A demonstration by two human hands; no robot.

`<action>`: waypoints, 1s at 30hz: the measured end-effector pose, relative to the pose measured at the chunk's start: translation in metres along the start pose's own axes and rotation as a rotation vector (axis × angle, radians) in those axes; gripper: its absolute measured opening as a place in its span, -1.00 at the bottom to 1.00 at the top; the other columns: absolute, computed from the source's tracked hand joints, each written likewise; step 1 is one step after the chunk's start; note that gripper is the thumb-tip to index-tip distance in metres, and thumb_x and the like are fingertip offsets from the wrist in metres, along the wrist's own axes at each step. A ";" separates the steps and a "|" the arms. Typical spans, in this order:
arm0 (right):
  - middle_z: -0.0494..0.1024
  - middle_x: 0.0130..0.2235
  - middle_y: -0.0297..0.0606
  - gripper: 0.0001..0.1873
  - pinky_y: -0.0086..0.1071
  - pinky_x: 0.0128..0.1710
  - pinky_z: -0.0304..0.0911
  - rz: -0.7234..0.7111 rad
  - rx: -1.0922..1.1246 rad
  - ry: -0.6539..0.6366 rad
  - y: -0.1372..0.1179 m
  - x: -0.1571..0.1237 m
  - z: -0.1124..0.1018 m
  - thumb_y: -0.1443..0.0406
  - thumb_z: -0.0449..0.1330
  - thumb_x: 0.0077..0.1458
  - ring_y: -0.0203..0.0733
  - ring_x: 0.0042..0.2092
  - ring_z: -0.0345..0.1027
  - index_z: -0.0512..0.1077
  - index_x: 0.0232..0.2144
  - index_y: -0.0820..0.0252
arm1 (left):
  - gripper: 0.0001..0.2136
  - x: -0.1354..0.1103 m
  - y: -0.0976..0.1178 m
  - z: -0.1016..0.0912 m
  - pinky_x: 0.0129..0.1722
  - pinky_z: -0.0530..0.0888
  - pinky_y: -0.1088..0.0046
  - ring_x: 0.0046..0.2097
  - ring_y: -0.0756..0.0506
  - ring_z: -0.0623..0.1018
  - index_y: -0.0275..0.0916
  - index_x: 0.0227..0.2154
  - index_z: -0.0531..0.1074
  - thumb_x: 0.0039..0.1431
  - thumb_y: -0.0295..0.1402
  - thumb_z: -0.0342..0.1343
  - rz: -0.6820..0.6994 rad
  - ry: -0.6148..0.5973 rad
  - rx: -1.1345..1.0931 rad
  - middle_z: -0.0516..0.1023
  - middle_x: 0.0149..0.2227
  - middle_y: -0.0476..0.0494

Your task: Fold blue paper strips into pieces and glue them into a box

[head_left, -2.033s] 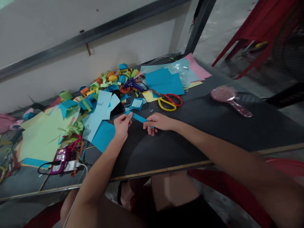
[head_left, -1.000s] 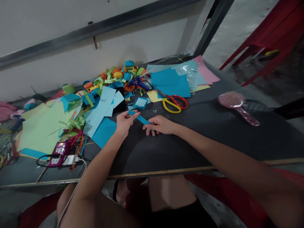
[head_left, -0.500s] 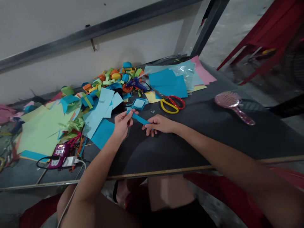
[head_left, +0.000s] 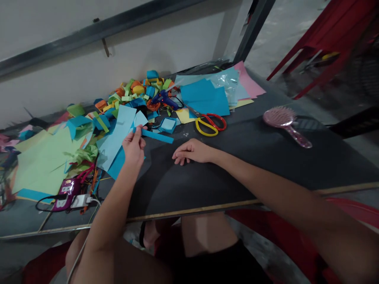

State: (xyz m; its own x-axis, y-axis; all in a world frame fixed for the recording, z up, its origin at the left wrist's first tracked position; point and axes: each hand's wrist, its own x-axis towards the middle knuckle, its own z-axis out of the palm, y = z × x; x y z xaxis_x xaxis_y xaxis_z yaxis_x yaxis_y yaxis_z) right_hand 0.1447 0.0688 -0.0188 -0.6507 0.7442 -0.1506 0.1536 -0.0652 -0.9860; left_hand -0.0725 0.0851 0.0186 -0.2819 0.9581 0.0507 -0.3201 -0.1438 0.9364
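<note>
While the left hand (head_left: pixel 134 149) is clamped on one end of a narrow blue paper strip (head_left: pixel 156 136), its grip pinched between thumb and fingers, the strip's other end juts out free toward the person's right. The right hand (head_left: pixel 194 150) lies near that free end, apart from it, its fingers loosely curled and the thumb close beside them; from where I stand I can't tell whether that grip is fully together.

Just beyond the strip sits a small blue paper box (head_left: pixel 168 125) with a paler top. Pale blue paper (head_left: pixel 126 122) lies behind the left hand, overlapping a deeper blue sheet (head_left: pixel 117 165). Farther back, a dark blue glue gun (head_left: pixel 166 98) rests at the edge of a heap of folded paper pieces (head_left: pixel 138 90) in orange, green, yellow and blue.

To the right of the box are scissors (head_left: pixel 202 115) with one yellow and one red handle, near bright blue sheets (head_left: pixel 204 96) and pink paper (head_left: pixel 250 85). A pink hairbrush (head_left: pixel 280 117) lies bristles up, well apart on the dark bench (head_left: pixel 237 169). Over at the left I see light green paper (head_left: pixel 44 157) and a purple device (head_left: pixel 68 191); a red chair (head_left: pixel 325 31) stands past the bench's far right.
</note>
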 end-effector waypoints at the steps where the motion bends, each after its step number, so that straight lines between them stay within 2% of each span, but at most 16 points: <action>1: 0.66 -0.38 -0.13 -0.57 -0.51 -0.51 0.28 -0.001 -0.004 -0.003 0.000 -0.001 0.000 0.03 0.29 0.00 -0.28 -0.42 0.53 0.58 -0.28 0.30 | -0.86 0.005 0.003 -0.004 -0.70 0.11 0.59 -0.67 0.21 0.14 -0.27 -0.48 0.56 0.00 -0.30 0.35 0.014 0.021 0.002 0.63 -0.38 -0.08; 3: 0.63 -0.46 -0.18 -0.58 -0.53 -0.54 0.25 -0.018 0.010 0.047 0.001 -0.002 -0.001 0.02 0.28 0.01 -0.29 -0.45 0.50 0.58 -0.31 0.29 | -0.87 0.011 0.006 -0.008 -0.70 0.12 0.60 -0.67 0.22 0.14 -0.27 -0.47 0.56 0.02 -0.31 0.34 0.017 0.038 -0.005 0.63 -0.38 -0.08; 5: 0.60 -0.50 -0.20 -0.53 -0.54 -0.61 0.18 -0.072 0.072 0.145 0.002 -0.001 -0.002 -0.04 0.24 0.02 -0.32 -0.51 0.45 0.57 -0.35 0.31 | -0.86 0.010 0.004 -0.008 -0.70 0.13 0.60 -0.67 0.22 0.15 -0.27 -0.46 0.57 0.02 -0.30 0.34 -0.020 -0.007 -0.005 0.62 -0.38 -0.08; 8: 0.63 -0.38 -0.11 -0.35 -0.53 -0.66 0.13 -0.161 0.182 0.240 0.002 -0.002 -0.003 -0.18 0.18 -0.01 -0.32 -0.51 0.43 0.56 -0.29 0.33 | -0.82 -0.003 -0.005 0.000 -0.70 0.14 0.60 -0.68 0.21 0.15 -0.27 -0.44 0.57 -0.01 -0.26 0.35 -0.101 -0.138 0.036 0.62 -0.39 -0.10; 11: 0.65 -0.28 -0.05 -0.32 -0.51 -0.61 0.23 -0.107 0.173 0.138 0.000 -0.006 0.003 -0.19 0.25 -0.09 -0.27 -0.45 0.49 0.57 -0.27 0.34 | -0.76 -0.019 -0.014 0.010 -0.70 0.13 0.59 -0.69 0.20 0.17 -0.28 -0.42 0.58 -0.05 -0.20 0.35 -0.161 -0.234 0.103 0.64 -0.39 -0.14; 13: 0.65 -0.33 -0.08 -0.41 -0.49 -0.52 0.31 -0.046 0.143 0.038 -0.001 -0.007 0.008 -0.12 0.31 -0.11 -0.27 -0.45 0.49 0.57 -0.35 0.34 | -0.72 -0.026 -0.017 0.014 -0.70 0.11 0.59 -0.69 0.20 0.18 -0.29 -0.39 0.59 -0.06 -0.15 0.35 -0.171 -0.283 0.151 0.65 -0.36 -0.18; 15: 0.65 -0.38 -0.11 -0.46 -0.46 -0.43 0.37 -0.034 0.152 0.012 -0.001 -0.007 0.012 -0.07 0.36 -0.13 -0.28 -0.45 0.49 0.58 -0.39 0.34 | -0.69 -0.030 -0.019 0.015 -0.71 0.10 0.59 -0.69 0.20 0.19 -0.29 -0.37 0.60 -0.07 -0.13 0.35 -0.159 -0.311 0.184 0.66 -0.34 -0.21; 20: 0.66 -0.32 -0.11 -0.42 -0.40 -0.35 0.43 -0.039 0.176 0.084 0.001 -0.006 0.012 -0.11 0.31 -0.10 -0.17 -0.32 0.56 0.58 -0.30 0.31 | -0.63 -0.035 -0.019 0.016 -0.72 0.06 0.58 -0.70 0.20 0.13 -0.31 -0.33 0.63 -0.10 -0.10 0.36 -0.200 -0.444 0.280 0.66 -0.36 -0.26; 25: 0.65 -0.40 -0.19 -0.54 -0.40 -0.31 0.43 -0.128 0.026 0.228 -0.005 -0.009 0.009 -0.07 0.30 -0.05 -0.21 -0.36 0.54 0.55 -0.49 0.25 | -0.56 -0.041 -0.022 0.020 -0.66 0.21 0.59 -0.54 0.06 0.43 -0.26 -0.16 0.60 -0.12 -0.14 0.38 -0.239 -0.562 0.305 0.65 -0.31 -0.22; 27: 0.64 -0.40 -0.19 -0.54 -0.41 -0.36 0.42 -0.130 0.048 0.263 -0.005 -0.007 0.008 -0.07 0.29 -0.04 -0.24 -0.40 0.52 0.54 -0.49 0.25 | -0.60 -0.040 -0.024 0.019 -0.60 0.27 0.58 -0.48 0.02 0.48 -0.26 -0.19 0.61 -0.10 -0.16 0.37 -0.218 -0.564 0.327 0.63 -0.38 -0.17; 30: 0.64 -0.37 -0.16 -0.53 -0.40 -0.40 0.42 -0.084 0.092 0.225 -0.003 -0.003 0.007 -0.07 0.29 -0.04 -0.25 -0.44 0.50 0.54 -0.44 0.27 | -0.74 -0.034 -0.028 0.016 -0.52 0.30 0.56 -0.47 0.03 0.46 -0.26 -0.39 0.63 -0.09 -0.18 0.37 -0.150 -0.541 0.370 0.60 -0.45 -0.12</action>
State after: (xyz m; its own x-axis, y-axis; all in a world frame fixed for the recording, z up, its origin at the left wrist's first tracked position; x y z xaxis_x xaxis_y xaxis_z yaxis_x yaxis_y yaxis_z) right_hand 0.1414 0.0620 -0.0157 -0.4747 0.8782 -0.0586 0.0314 -0.0497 -0.9983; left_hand -0.0398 0.0601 -0.0038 0.2648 0.9642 -0.0126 0.0380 0.0026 0.9993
